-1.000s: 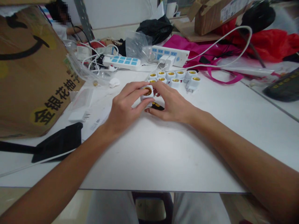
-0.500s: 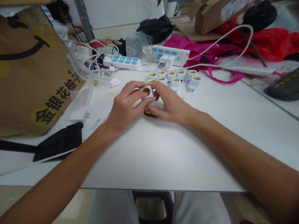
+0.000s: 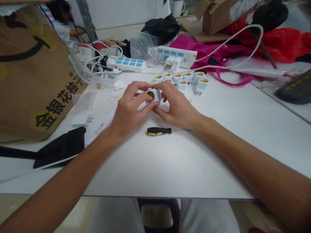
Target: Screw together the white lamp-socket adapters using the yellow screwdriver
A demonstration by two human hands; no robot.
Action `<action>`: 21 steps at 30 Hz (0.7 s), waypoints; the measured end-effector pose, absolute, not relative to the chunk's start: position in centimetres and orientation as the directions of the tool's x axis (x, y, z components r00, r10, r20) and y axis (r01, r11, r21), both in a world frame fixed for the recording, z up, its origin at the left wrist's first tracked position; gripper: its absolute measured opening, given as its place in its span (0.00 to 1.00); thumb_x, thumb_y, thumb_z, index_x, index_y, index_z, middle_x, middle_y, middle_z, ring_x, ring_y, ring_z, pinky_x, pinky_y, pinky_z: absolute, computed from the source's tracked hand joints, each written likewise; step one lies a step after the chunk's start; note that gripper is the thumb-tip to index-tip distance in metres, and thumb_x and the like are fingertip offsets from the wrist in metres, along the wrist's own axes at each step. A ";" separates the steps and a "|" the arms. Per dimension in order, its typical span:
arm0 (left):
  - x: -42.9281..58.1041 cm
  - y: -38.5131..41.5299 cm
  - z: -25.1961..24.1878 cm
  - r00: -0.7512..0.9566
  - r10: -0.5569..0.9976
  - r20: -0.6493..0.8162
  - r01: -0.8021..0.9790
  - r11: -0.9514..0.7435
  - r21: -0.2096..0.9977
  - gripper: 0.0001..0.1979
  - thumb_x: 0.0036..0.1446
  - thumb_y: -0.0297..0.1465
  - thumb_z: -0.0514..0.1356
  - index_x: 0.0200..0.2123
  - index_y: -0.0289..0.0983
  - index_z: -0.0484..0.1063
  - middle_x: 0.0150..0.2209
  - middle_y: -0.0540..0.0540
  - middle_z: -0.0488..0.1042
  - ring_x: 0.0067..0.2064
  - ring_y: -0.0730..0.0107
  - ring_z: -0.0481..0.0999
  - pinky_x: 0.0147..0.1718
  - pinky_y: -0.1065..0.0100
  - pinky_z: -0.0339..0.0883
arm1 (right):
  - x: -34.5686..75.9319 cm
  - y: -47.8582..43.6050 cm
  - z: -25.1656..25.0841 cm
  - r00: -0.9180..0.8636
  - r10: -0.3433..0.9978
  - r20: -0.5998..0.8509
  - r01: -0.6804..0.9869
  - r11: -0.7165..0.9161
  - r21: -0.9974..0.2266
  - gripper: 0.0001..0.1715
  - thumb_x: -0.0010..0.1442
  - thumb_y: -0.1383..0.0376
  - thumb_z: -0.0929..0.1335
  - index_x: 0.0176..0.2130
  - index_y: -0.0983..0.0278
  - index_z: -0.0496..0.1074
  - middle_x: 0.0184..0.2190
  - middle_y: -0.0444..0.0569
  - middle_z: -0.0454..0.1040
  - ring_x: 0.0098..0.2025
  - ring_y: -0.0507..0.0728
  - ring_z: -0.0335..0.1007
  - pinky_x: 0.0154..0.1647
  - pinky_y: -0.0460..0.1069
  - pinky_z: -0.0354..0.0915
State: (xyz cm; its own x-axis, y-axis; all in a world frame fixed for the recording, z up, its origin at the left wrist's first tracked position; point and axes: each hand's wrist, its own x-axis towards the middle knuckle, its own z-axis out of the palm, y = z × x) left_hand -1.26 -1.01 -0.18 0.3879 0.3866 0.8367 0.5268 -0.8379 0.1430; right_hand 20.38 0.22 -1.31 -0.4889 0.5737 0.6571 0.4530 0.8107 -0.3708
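Between my two hands is a white bulb socket adapter (image 3: 157,95) with a gold-coloured threaded opening turned toward me. My left hand (image 3: 132,103) grips its left side, with a finger at the opening and the thumb below. Fingers of my right hand (image 3: 176,105) close on its right side and partly hide it. A screwdriver (image 3: 159,131) with a black and yellow handle lies on the table just below my hands, its shaft pointing right. Beyond my hands, several similar socket adapters (image 3: 201,84) stand grouped, some with plug pins showing.
Two white power strips (image 3: 126,64) with cables lie at the back of the white table (image 3: 150,171). A large cardboard box (image 3: 29,81) and a black stand base (image 3: 62,149) are at left. A white plug adapter (image 3: 81,121) lies nearby. Another person's arm (image 3: 77,31) shows behind.
The screwdriver, earlier mostly hidden under my right hand, now lies on the table nearer to me. The socket adapter has turned slightly between my hands.
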 end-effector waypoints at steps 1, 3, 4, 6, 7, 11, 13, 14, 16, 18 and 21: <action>-1.3 -1.0 -0.2 0.385 0.384 0.839 0.528 -0.837 0.141 0.06 0.66 0.26 0.72 0.39 0.39 0.78 0.54 0.41 0.81 0.56 0.59 0.83 0.55 0.56 0.81 | 20.4 0.2 -1.3 -0.484 0.575 0.660 0.455 0.809 -0.371 0.29 0.67 0.63 0.72 0.63 0.56 0.65 0.58 0.57 0.72 0.54 0.68 0.73 0.49 0.62 0.77; -1.3 -1.1 -0.2 0.385 0.390 0.836 0.534 -0.833 0.143 0.06 0.66 0.27 0.72 0.39 0.39 0.78 0.54 0.41 0.81 0.56 0.59 0.83 0.55 0.57 0.81 | 20.3 0.1 -1.3 -0.477 0.580 0.660 0.463 0.804 -0.373 0.29 0.66 0.64 0.72 0.63 0.57 0.65 0.59 0.58 0.72 0.56 0.68 0.73 0.49 0.62 0.77; -1.3 -1.1 -0.2 0.385 0.398 0.833 0.538 -0.830 0.147 0.06 0.67 0.27 0.72 0.40 0.39 0.78 0.54 0.41 0.81 0.56 0.59 0.83 0.54 0.57 0.81 | 20.3 0.0 -1.2 -0.473 0.584 0.659 0.468 0.801 -0.374 0.29 0.65 0.65 0.72 0.63 0.57 0.65 0.59 0.58 0.73 0.57 0.69 0.74 0.49 0.62 0.77; -1.4 -1.2 -0.1 0.378 0.421 0.825 0.552 -0.817 0.165 0.05 0.68 0.29 0.71 0.41 0.40 0.78 0.55 0.42 0.81 0.57 0.58 0.83 0.55 0.56 0.81 | 20.3 0.0 -1.1 -0.464 0.593 0.658 0.477 0.793 -0.379 0.29 0.65 0.65 0.72 0.63 0.57 0.65 0.59 0.58 0.73 0.57 0.69 0.74 0.49 0.63 0.78; -1.4 -1.2 -0.1 0.373 0.434 0.820 0.560 -0.810 0.174 0.04 0.68 0.30 0.71 0.41 0.40 0.79 0.55 0.42 0.81 0.57 0.58 0.83 0.56 0.55 0.81 | 20.3 0.0 -1.1 -0.457 0.594 0.662 0.479 0.791 -0.380 0.29 0.65 0.65 0.72 0.63 0.57 0.65 0.60 0.58 0.73 0.58 0.69 0.74 0.50 0.63 0.78; -1.3 -1.3 -0.2 0.366 0.465 0.806 0.564 -0.800 0.205 0.06 0.70 0.33 0.70 0.46 0.40 0.80 0.55 0.41 0.81 0.57 0.58 0.82 0.60 0.54 0.79 | 20.4 0.3 -1.1 -0.424 0.576 0.699 0.471 0.799 -0.373 0.28 0.67 0.65 0.71 0.64 0.58 0.66 0.59 0.58 0.75 0.59 0.69 0.75 0.56 0.66 0.77; -1.3 -1.2 -0.3 0.367 0.467 0.804 0.555 -0.804 0.214 0.06 0.70 0.34 0.70 0.48 0.40 0.81 0.55 0.40 0.81 0.57 0.58 0.83 0.59 0.55 0.79 | 20.4 0.5 -1.3 -0.408 0.576 0.708 0.472 0.797 -0.376 0.27 0.68 0.64 0.71 0.63 0.58 0.67 0.58 0.58 0.75 0.58 0.69 0.76 0.55 0.65 0.78; -1.2 -1.2 -0.3 0.368 0.468 0.803 0.553 -0.805 0.216 0.06 0.71 0.34 0.69 0.48 0.40 0.82 0.55 0.40 0.81 0.56 0.58 0.83 0.59 0.55 0.79 | 20.4 0.6 -1.4 -0.401 0.580 0.709 0.472 0.795 -0.382 0.26 0.68 0.64 0.72 0.63 0.58 0.67 0.59 0.58 0.76 0.56 0.68 0.76 0.53 0.65 0.79; -1.3 -1.1 -0.4 0.371 0.465 0.804 0.552 -0.806 0.211 0.06 0.70 0.34 0.70 0.47 0.40 0.82 0.56 0.39 0.82 0.55 0.59 0.83 0.58 0.56 0.79 | 20.5 0.8 -1.5 -0.391 0.584 0.712 0.468 0.792 -0.392 0.26 0.67 0.63 0.72 0.62 0.58 0.67 0.59 0.57 0.76 0.53 0.66 0.78 0.49 0.62 0.79; -1.3 -1.1 -0.4 0.378 0.458 0.805 0.550 -0.810 0.203 0.05 0.70 0.33 0.70 0.46 0.39 0.83 0.55 0.38 0.82 0.53 0.59 0.84 0.56 0.57 0.79 | 20.5 0.9 -1.7 -0.386 0.582 0.716 0.465 0.793 -0.394 0.26 0.67 0.64 0.73 0.62 0.58 0.68 0.58 0.56 0.77 0.50 0.64 0.79 0.47 0.60 0.79; -1.3 -1.1 -0.4 0.381 0.450 0.808 0.551 -0.812 0.192 0.05 0.69 0.32 0.70 0.46 0.38 0.83 0.55 0.38 0.82 0.53 0.60 0.84 0.56 0.57 0.80 | 20.5 0.9 -1.7 -0.385 0.574 0.722 0.467 0.796 -0.384 0.25 0.67 0.63 0.73 0.61 0.58 0.69 0.57 0.55 0.78 0.48 0.63 0.79 0.46 0.59 0.79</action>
State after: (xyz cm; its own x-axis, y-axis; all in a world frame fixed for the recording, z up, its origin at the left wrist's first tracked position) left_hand -1.29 -1.09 -0.41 0.3811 0.4497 0.8078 0.5510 -0.8121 0.1921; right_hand 20.51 0.90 -1.70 -0.3855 0.5742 0.7223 0.4674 0.7965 -0.3837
